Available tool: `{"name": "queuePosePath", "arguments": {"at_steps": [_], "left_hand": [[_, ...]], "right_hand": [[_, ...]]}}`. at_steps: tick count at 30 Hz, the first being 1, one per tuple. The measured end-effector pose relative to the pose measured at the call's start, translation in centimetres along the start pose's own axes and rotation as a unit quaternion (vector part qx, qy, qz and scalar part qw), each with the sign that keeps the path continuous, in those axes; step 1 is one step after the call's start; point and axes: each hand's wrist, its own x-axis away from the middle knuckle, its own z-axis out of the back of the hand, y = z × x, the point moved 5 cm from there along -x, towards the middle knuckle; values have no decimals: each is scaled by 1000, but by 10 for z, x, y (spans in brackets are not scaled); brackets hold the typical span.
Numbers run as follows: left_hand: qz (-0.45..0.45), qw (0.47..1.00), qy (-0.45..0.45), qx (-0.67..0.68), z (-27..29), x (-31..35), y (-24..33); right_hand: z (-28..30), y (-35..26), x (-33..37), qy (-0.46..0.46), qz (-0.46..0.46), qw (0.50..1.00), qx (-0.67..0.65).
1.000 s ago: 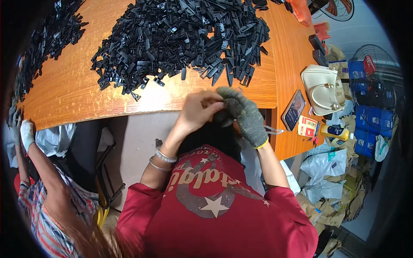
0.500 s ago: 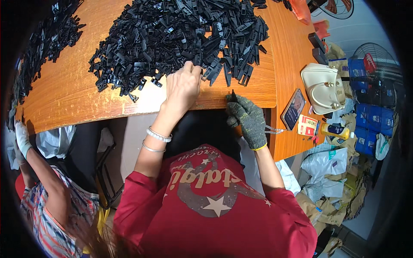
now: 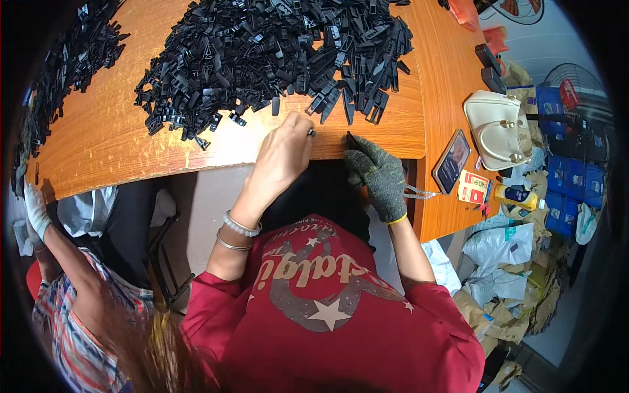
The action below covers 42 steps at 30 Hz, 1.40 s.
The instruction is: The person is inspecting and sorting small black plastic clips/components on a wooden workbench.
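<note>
A large heap of black plastic clip parts (image 3: 262, 62) covers the far middle of the wooden table (image 3: 367, 144). My bare left hand (image 3: 283, 152), with two bracelets on its wrist, is just in front of the heap over the table's near edge. Its fingers are closed, and a small black plastic part (image 3: 311, 133) shows at their right side. To the right, my right hand (image 3: 380, 175) wears a dark grey knitted glove. Those fingers are curled around a pointed black plastic piece (image 3: 352, 140), whose tip sticks out at the top; its lower part is hidden by the glove.
On the right side lie a phone (image 3: 452, 162), a red and white packet (image 3: 472, 188), a yellow bottle (image 3: 516, 196) and a cream handbag (image 3: 501, 128). Bags and packages crowd the floor there. At far left a co-worker's gloved hand (image 3: 36, 208) is beside another heap of black parts (image 3: 78, 56).
My left hand has drawn back from the heap, slightly down and to the right, with a small black part in its fingers. My right hand has shifted a little, still gripping the pointed piece.
</note>
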Motion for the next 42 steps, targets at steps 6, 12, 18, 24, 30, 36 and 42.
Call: {"name": "queuePosePath", "arguments": {"at_steps": [6,12,18,24,30,36,42], "left_hand": [[-23,999,-20,16,-15,2,3],[-36,993,13,110,-14,3,-1],[-37,991,35,124,-18,4,-5],[-73,992,56,81,-22,6,-10],[-89,991,64,78,-22,7,-9],[-84,993,54,69,-22,7,-9],[-81,993,42,80,-26,7,-11]], "right_hand": [[5,-29,-1,71,163,949,258],[8,-35,-14,16,109,937,333],[5,-52,-22,-29,155,913,377],[1,-67,-26,-63,167,890,419],[-2,-74,-26,-85,215,864,447],[-3,-79,-28,-113,189,853,472],[-11,-78,-39,-112,265,828,482]]}}
